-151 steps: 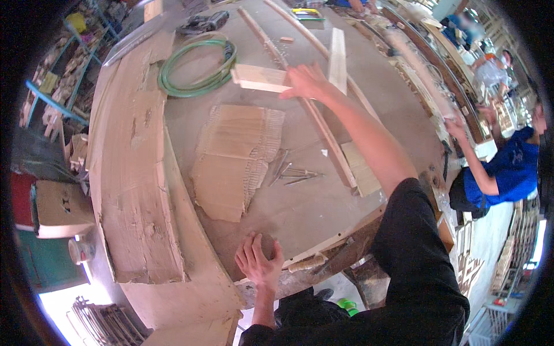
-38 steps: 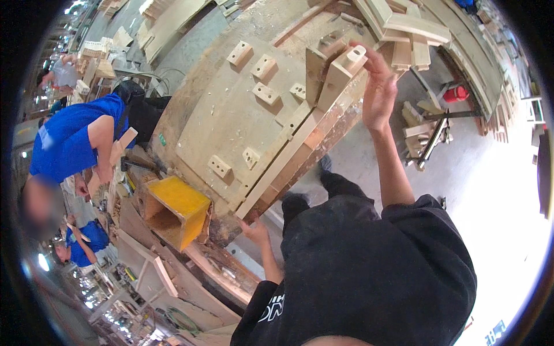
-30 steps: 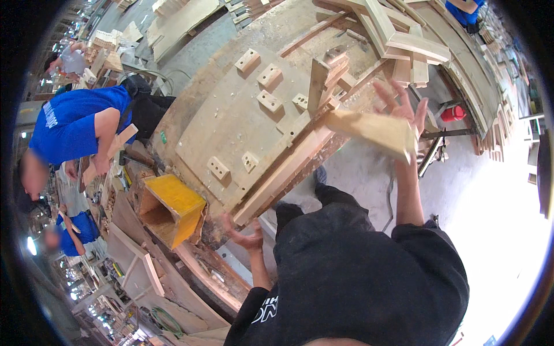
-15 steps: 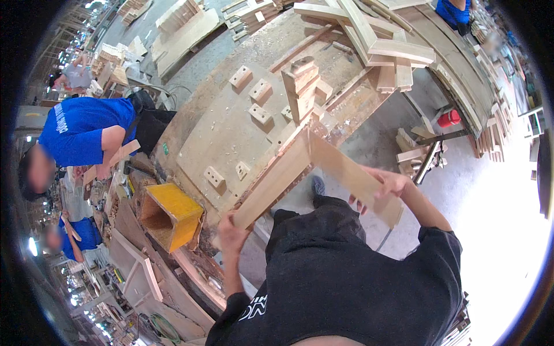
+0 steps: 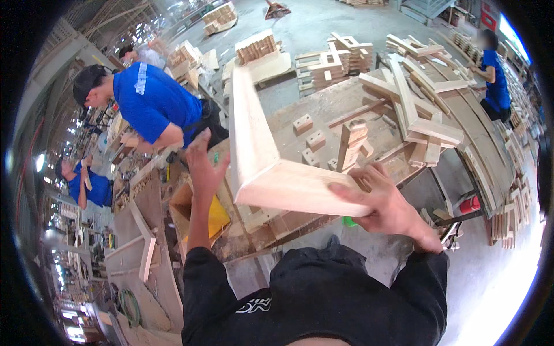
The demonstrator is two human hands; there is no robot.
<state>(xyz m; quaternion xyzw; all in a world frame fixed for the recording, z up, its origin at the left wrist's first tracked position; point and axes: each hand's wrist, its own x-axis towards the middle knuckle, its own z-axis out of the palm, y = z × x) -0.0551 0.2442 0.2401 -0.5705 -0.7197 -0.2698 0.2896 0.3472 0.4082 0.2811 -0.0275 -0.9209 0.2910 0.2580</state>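
Observation:
Raised above the workbench is an L-shaped wooden frame piece, two pale boards joined at a mitred corner. My right hand grips the end of its lower board, thumb on the near face. My left hand is open beside the corner, fingers apart and pointing up, just left of the upright board and seemingly not touching it. Behind the piece, several small drilled wooden blocks and a stepped wooden stack rest on the workbench.
A yellow open box stands left of the bench. Joined wooden frames are piled at the bench's far right. A co-worker in blue stands at the left, another at the far right. A red container is under the right-hand table.
The L-shaped piece has been lifted from the bench edge and turned, its corner now toward me on the left. My left hand has let go; the view has tilted up.

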